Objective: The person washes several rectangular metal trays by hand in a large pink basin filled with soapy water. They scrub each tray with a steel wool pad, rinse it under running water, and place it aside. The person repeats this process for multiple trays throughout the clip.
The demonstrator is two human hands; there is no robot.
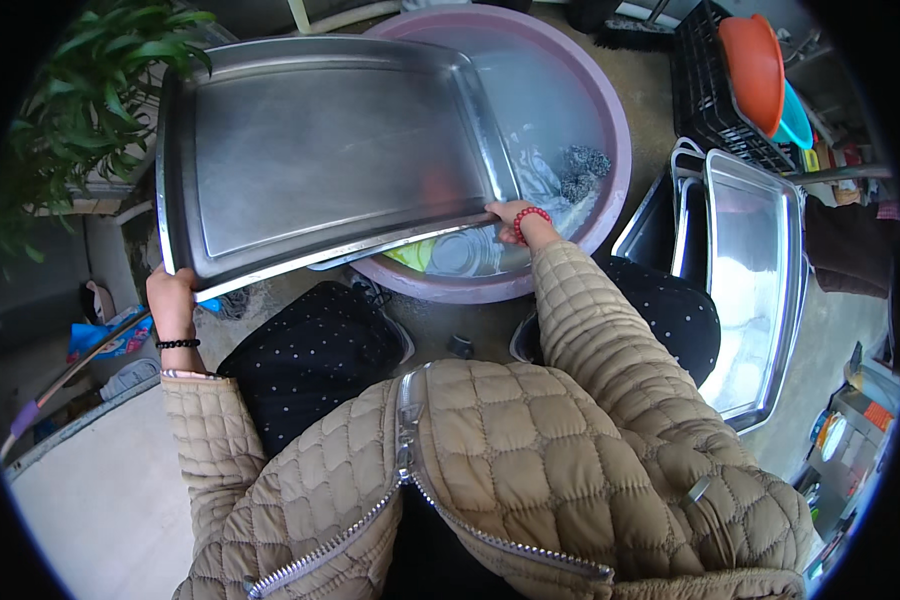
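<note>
A large rectangular stainless steel tray [337, 142] is held tilted over the left part of a round pink plastic tub [616, 142]. My left hand [171, 296] grips its near left corner, and my right hand [516, 217] grips the near right corner. Cloudy water [540, 97] fills the tub. Two steel wool scourers [583, 171] lie at the tub's right side, near my right hand. Below the tray's near edge, a yellow-green item [412, 255] and a round, clear-looking object [461, 253] show in the tub; I cannot tell exactly what they are.
Several metal trays [750, 277] lean upright at the right. Behind them stands a black plastic crate [709, 97] with an orange basin [754, 75] and a turquoise basin [795, 116]. A leafy plant [97, 97] overhangs the left. A broom head [634, 36] lies beyond the tub.
</note>
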